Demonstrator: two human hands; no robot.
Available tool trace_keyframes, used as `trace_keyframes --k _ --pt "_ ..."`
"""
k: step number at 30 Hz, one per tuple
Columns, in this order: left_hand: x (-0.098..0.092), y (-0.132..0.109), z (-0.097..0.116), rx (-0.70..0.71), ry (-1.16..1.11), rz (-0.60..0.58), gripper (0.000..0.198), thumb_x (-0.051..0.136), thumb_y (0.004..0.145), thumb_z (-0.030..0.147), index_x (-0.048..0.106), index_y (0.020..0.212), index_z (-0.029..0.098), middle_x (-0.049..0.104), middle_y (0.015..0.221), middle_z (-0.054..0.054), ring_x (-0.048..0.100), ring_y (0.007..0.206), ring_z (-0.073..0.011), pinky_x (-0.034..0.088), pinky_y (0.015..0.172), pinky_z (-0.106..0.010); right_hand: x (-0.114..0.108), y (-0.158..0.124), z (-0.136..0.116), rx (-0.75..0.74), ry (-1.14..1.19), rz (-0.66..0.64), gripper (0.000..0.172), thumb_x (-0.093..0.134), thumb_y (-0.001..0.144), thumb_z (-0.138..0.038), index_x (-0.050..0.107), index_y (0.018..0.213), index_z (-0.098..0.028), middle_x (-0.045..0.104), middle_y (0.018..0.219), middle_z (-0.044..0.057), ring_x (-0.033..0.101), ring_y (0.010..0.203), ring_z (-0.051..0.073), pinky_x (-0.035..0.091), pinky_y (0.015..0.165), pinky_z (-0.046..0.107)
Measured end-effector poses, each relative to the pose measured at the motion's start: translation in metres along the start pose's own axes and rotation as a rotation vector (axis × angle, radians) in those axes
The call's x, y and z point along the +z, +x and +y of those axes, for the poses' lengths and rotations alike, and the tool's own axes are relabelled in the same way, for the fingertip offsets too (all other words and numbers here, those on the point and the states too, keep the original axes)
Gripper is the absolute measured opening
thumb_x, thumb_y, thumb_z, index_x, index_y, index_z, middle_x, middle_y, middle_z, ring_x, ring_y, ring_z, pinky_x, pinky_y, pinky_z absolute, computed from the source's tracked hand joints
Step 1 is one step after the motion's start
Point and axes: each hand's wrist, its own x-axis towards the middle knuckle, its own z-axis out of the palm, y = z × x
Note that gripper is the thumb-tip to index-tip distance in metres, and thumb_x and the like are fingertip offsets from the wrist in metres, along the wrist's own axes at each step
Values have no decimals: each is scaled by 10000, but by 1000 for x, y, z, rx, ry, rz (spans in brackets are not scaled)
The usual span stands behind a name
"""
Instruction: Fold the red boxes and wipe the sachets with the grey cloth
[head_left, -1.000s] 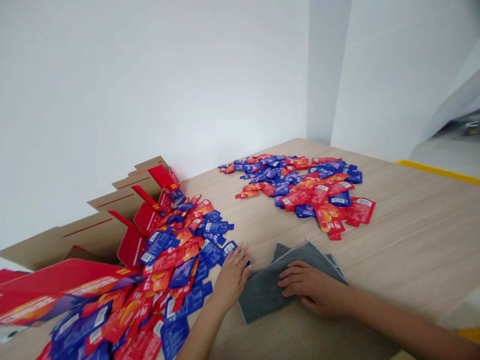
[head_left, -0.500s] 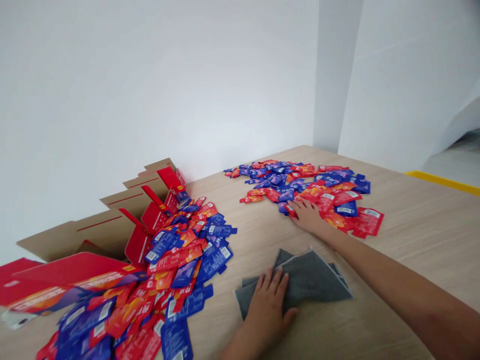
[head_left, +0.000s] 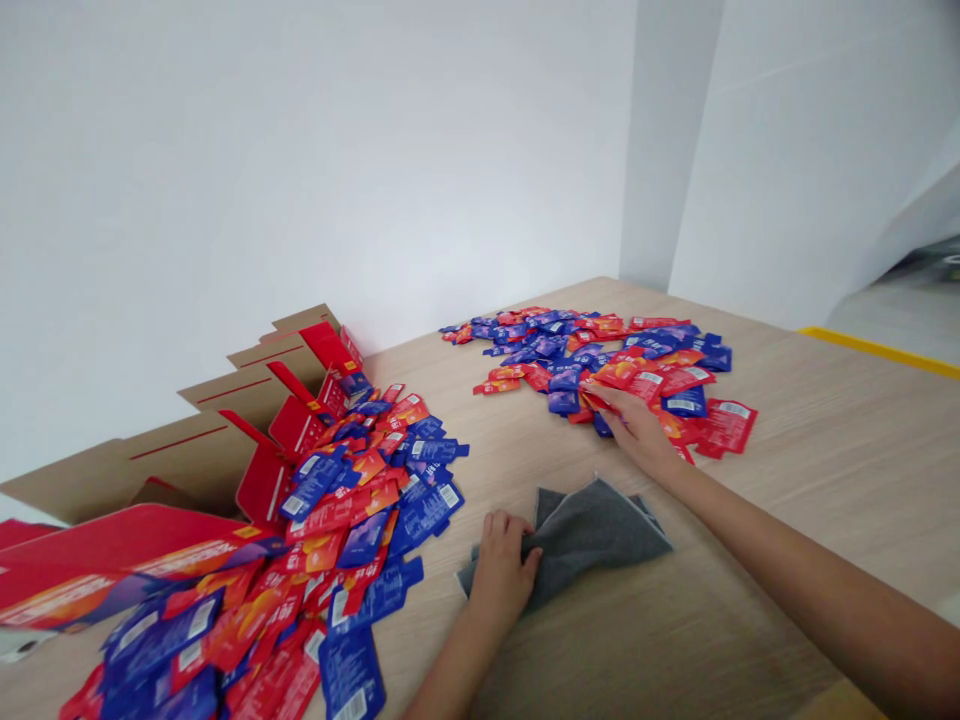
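My left hand (head_left: 501, 568) grips the left end of a grey cloth (head_left: 592, 535), its fingers curled and the fabric bunched beside the thumb. The cloth lies crumpled on the wooden table. Farther off, my right hand (head_left: 636, 428) is at the near edge of a pile of red and blue sachets (head_left: 551, 345). Its fingers close on a red sachet (head_left: 595, 398), partly covered by the fingertips. More red sachets (head_left: 729, 425) lie just right of that hand.
Open cardboard boxes (head_left: 217, 385) with red flaps stand in a row at the left, against the white wall. A second heap of sachets (head_left: 360, 500) spreads in front of them. A yellow strip (head_left: 877, 350) runs beyond the table's right edge.
My left hand has gone from lying flat on the cloth to gripping it, and the cloth has shifted left and wrinkled. The right hand's fingers have closed on a red sachet.
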Motion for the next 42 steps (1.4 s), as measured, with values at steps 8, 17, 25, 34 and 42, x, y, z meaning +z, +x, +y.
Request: trace_keyframes --k 8,17,25,34,42 --pt "-22 -8 7 314 83 193 164 507 786 49 511 874 188 542 869 -42 487 849 -203 456 746 -355 -20 -16 -22 343 280 175 365 424 895 -495 627 852 -194 660 732 20 607 652 203 499 604 324" --pt "-25 -49 8 279 45 7 243 478 755 37 518 932 198 579 931 -53 532 895 -205 463 804 -365 15 -28 -10 -343 -59 -467 380 414 869 -143 573 1192 -265 554 1276 57 416 1237 224 328 1017 454" --pt "-14 -42 9 160 -11 36 283 488 759 53 573 981 207 570 1010 -69 529 961 -201 464 822 -351 28 -46 -28 -236 -150 -550 517 429 762 -13 528 1247 -166 462 1358 131 347 1287 266 322 1018 489" --pt "-45 -6 25 122 -286 184 192 407 899 210 571 804 187 607 793 -23 565 770 -139 455 703 -256 -5 -65 -113 -148 184 -546 428 513 851 -296 486 1269 -210 609 1174 112 563 1059 243 444 906 418" --pt "-63 5 17 233 -137 234 44 578 766 163 574 794 197 608 899 -39 552 891 -181 444 784 -311 -25 -21 -127 -34 275 -244 257 426 858 -199 615 1024 -250 681 893 34 631 825 203 486 713 311"
